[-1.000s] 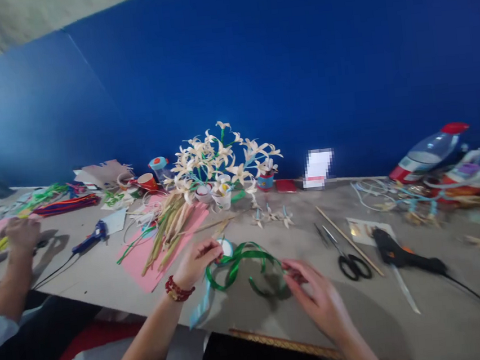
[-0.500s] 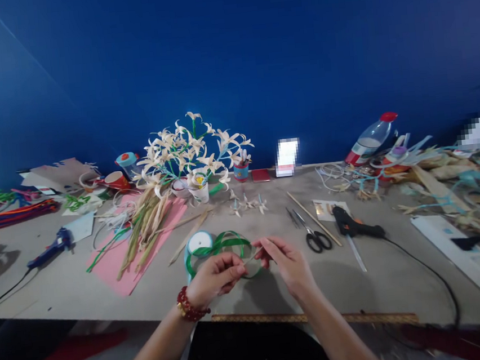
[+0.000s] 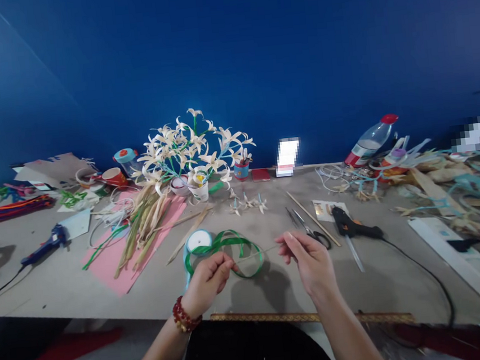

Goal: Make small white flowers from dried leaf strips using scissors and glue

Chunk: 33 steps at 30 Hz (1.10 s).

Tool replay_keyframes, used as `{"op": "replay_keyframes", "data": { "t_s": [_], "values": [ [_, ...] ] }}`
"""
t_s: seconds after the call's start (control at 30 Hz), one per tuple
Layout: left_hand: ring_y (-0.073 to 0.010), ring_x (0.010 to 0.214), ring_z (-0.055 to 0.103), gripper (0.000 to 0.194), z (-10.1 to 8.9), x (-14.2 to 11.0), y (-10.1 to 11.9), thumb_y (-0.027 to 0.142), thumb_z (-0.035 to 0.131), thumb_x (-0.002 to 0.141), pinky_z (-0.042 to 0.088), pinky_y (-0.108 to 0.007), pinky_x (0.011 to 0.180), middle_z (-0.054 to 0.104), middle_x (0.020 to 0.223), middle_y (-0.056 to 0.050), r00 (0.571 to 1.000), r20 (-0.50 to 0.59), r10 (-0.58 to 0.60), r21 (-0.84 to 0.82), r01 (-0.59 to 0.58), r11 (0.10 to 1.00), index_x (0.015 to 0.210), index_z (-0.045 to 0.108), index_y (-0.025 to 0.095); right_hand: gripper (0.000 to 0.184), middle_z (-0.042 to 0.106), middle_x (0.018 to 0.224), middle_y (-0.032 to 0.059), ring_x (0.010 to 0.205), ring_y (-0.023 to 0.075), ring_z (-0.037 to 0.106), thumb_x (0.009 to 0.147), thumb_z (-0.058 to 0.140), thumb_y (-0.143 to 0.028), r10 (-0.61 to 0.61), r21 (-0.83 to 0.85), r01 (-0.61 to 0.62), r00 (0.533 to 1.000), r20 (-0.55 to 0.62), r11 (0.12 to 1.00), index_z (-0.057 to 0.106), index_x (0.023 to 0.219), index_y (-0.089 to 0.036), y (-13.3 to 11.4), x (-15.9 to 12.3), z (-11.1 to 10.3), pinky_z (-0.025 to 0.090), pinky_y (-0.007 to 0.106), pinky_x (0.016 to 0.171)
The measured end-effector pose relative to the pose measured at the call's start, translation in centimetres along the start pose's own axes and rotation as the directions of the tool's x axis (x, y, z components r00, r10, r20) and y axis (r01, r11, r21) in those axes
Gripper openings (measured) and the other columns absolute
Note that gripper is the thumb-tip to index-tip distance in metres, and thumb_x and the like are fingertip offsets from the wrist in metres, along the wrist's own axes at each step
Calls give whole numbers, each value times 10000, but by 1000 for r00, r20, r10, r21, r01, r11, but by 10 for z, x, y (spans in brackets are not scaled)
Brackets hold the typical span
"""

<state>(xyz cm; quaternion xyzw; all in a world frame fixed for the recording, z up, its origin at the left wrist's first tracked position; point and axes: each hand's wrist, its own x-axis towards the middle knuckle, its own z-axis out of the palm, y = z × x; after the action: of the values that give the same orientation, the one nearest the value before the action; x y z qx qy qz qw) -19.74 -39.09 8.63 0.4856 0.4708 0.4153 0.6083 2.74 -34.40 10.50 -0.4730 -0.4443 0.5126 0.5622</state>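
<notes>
A thin pale strip [image 3: 252,256] stretches between my hands above the table. My left hand [image 3: 209,279], with a red bead bracelet at the wrist, pinches one end between thumb and fingers. At the other end, my right hand [image 3: 309,261] has its thumb and forefinger pressed together on the strip, which is very fine there. Loops of green ribbon [image 3: 231,241] lie behind and below the strip, beside a ribbon spool [image 3: 198,240]. Black-handled scissors [image 3: 313,234] are partly covered by my right hand.
Pale flowers [image 3: 196,144] stand in cups at the back. Dried husks [image 3: 142,226] lie on pink paper [image 3: 104,272] to the left. A blue glue gun [image 3: 49,246] is at left, a black one [image 3: 355,226] at right. A power strip [image 3: 451,256] and tilted bottle [image 3: 372,140] are further right.
My hands have moved apart, the right one further to the right and the left one slightly left. More of the pale strip now shows between them.
</notes>
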Motion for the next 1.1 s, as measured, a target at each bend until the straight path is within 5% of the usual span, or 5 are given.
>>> {"op": "replay_keyframes", "data": {
  "t_s": [0.33, 0.47, 0.57, 0.7, 1.1],
  "values": [
    [-24, 337, 146, 476, -3, 1, 3, 642, 572, 812, 113, -176, 347, 257, 449, 136, 990, 96, -99, -82, 107, 991, 767, 529, 170, 374, 591, 537, 8, 449, 113, 495, 841, 651, -501, -49, -154, 39, 997, -59, 987, 710, 734, -148, 9, 0, -19, 397, 222, 414],
    [-60, 397, 242, 374, -2, 0, 3, 524, 508, 905, 177, -194, 399, 328, 500, 94, 999, -46, 15, 165, -7, 986, 802, 572, 169, 270, 660, 729, 66, 631, 179, 602, 935, 548, -389, -425, -459, 274, 864, -268, 845, 678, 841, -171, -8, -7, -37, 501, 304, 585],
    [-119, 540, 445, 259, 6, 1, 12, 374, 507, 929, 314, -225, 510, 510, 601, 20, 979, -88, 184, 468, -123, 875, 788, 616, 185, 177, 701, 971, 113, 947, 263, 640, 943, 514, -272, -708, -684, 560, 701, 90, 467, 673, 997, -215, -28, -23, -31, 489, 448, 879],
    [-194, 693, 567, 191, 20, 5, 26, 277, 478, 927, 389, -284, 638, 632, 733, -32, 958, 24, 285, 636, -234, 735, 817, 623, 219, 226, 715, 893, 66, 973, 237, 635, 967, 463, -211, -418, -561, 804, 587, 693, 198, 686, 976, -241, -32, -33, 3, 432, 438, 971],
    [-120, 560, 423, 326, 8, -2, 25, 404, 439, 968, 310, -226, 544, 458, 600, 33, 971, 232, 51, 495, -163, 854, 787, 598, 183, 295, 617, 716, -15, 644, 137, 566, 1017, 394, -326, 5, -532, 613, 653, 757, 584, 581, 819, -210, -19, -24, -20, 375, 231, 597]
  ]
}}
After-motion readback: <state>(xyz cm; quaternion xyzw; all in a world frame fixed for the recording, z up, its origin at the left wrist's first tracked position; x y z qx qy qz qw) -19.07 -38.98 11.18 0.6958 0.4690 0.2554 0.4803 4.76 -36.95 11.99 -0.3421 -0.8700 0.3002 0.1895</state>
